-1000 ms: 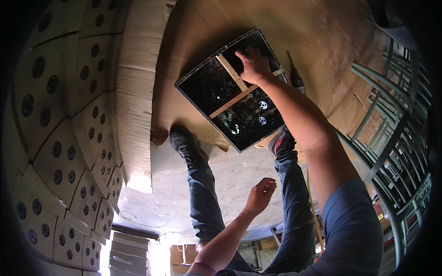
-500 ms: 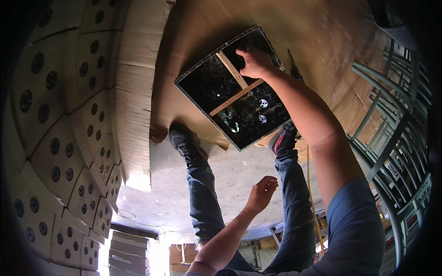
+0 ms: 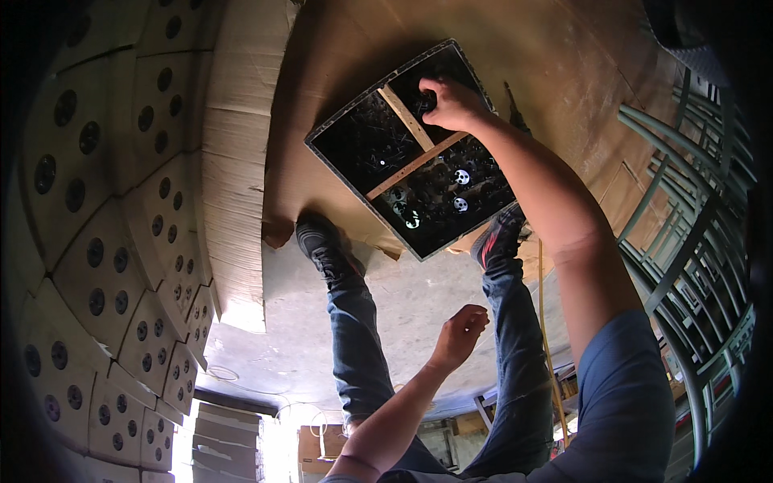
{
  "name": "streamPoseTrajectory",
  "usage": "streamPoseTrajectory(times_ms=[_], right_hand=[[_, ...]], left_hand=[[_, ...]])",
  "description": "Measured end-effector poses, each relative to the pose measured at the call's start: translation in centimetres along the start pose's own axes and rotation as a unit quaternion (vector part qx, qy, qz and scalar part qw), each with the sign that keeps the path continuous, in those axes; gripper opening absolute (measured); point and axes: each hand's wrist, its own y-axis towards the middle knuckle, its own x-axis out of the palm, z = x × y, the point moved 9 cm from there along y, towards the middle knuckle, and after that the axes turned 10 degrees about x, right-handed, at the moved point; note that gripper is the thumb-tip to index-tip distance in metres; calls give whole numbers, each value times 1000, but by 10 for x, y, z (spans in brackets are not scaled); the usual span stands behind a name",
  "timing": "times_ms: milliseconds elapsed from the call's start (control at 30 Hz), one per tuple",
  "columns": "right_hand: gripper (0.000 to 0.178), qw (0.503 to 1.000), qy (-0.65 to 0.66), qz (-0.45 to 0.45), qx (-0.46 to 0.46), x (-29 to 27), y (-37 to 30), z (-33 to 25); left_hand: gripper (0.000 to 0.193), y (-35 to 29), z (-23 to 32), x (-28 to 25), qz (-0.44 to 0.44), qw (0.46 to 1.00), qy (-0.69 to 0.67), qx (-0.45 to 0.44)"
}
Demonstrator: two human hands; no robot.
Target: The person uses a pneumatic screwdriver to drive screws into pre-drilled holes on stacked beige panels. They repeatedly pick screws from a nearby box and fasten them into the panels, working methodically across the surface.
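A shallow black box (image 3: 320,150) with light wooden dividers (image 3: 416,167) lies on brown cardboard. My right hand (image 3: 452,106) reaches into its far right compartment, fingers curled around something dark that I cannot make out. Thin screw-like pieces (image 3: 378,141) fill the left compartment. Dark round parts, several with pale faces (image 3: 461,177), lie in the near compartment. Closer to me, my left hand (image 3: 460,338) hovers between my legs, away from the box. Its fingers are bent together, and what they hold, if anything, is too small to tell.
A dark power-tool-like object (image 3: 516,113) lies just right of the box. Stacked panels with round black discs (image 3: 88,213) rise on the left beside a cardboard sheet (image 3: 237,137). Grey-green metal frames (image 3: 684,193) are piled on the right. My shoes (image 3: 318,241) stand by the box's near edge.
Inside the far right compartment, my right hand has turned slightly, and its fingers are drawn up around something dark. My left hand has barely moved.
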Motion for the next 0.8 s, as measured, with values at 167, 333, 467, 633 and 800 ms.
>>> streamPoseTrajectory(times_ms=[167, 333, 467, 633, 800], right_hand=[[57, 982, 181, 37, -29, -10, 5, 32], [46, 957, 287, -2, 35, -18, -4, 41], [44, 941, 337, -9, 29, -31, -21, 34], [39, 927, 375, -20, 6, -21, -43, -4], [37, 945, 323, 44, -34, 14, -61, -59]], left_hand=[[21, 0, 0, 1, -7, 1000, -2, -4], [21, 1, -1, 1, -6, 1000, -16, -11], [22, 1, 1, 1, -11, 1000, -24, -13], [23, 1, 5, 0, -8, 999, -30, -20], [22, 1, 5, 1, -8, 999, -40, -25]])
